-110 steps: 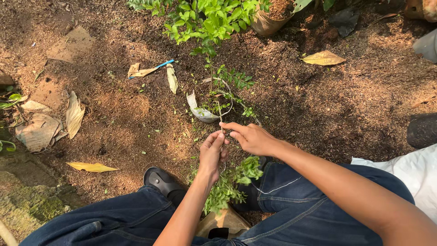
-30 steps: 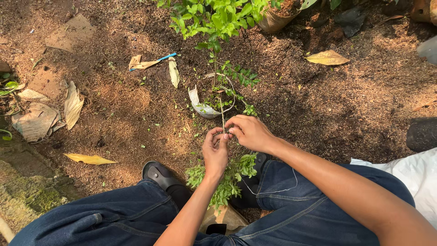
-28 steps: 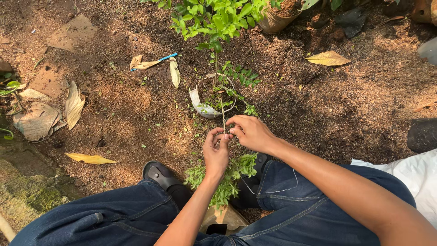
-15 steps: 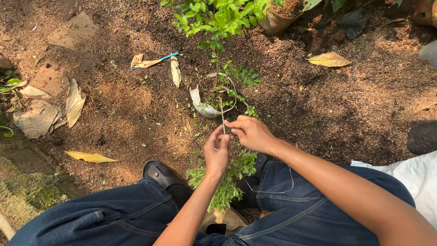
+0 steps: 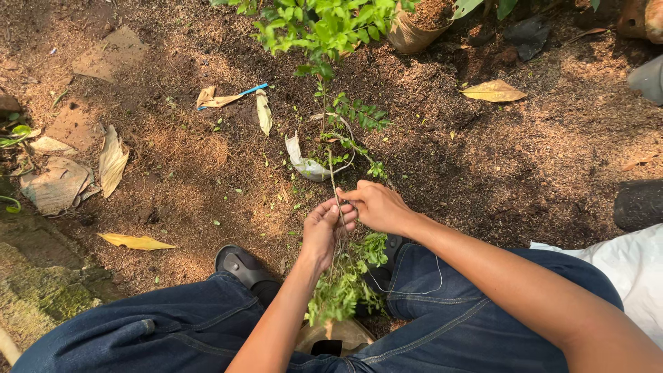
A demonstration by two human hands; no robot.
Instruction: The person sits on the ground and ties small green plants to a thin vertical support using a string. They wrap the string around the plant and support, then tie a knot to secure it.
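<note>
Both hands are pinched on the same thin stem (image 5: 336, 200) of a small sapling, right between the knees. Left hand (image 5: 324, 228) has its grip closed around the stem from below; right hand (image 5: 376, 207) has fingertips together on it just above, the 2 hands touching. The sapling's lower leaves (image 5: 345, 283) hang over a tan grow bag (image 5: 331, 335) at the bottom edge; its upper twigs (image 5: 352, 128) run up toward the bigger green shrub (image 5: 318, 24).

Risks, as I read it:
- Stem is thin and held at 2 close points. Any twist or opposing pull between the hands could snap or kink it there.
- Pulling up hard could tear the roots out of the bag.
- I can't tell if anything (tie, blade, tape) is between the fingers, they cover that spot.
- Loose white plastic scrap (image 5: 304, 162) sits just beyond the hands and could snag the twigs.

Versus 3.7 s ago: same crouch, same 2-hand pinch on the stem, hands sit marginally closer together. Dry leaves (image 5: 135, 242) and the blue-handled tool (image 5: 242, 93) on the soil haven't moved. Small camera shift only.
</note>
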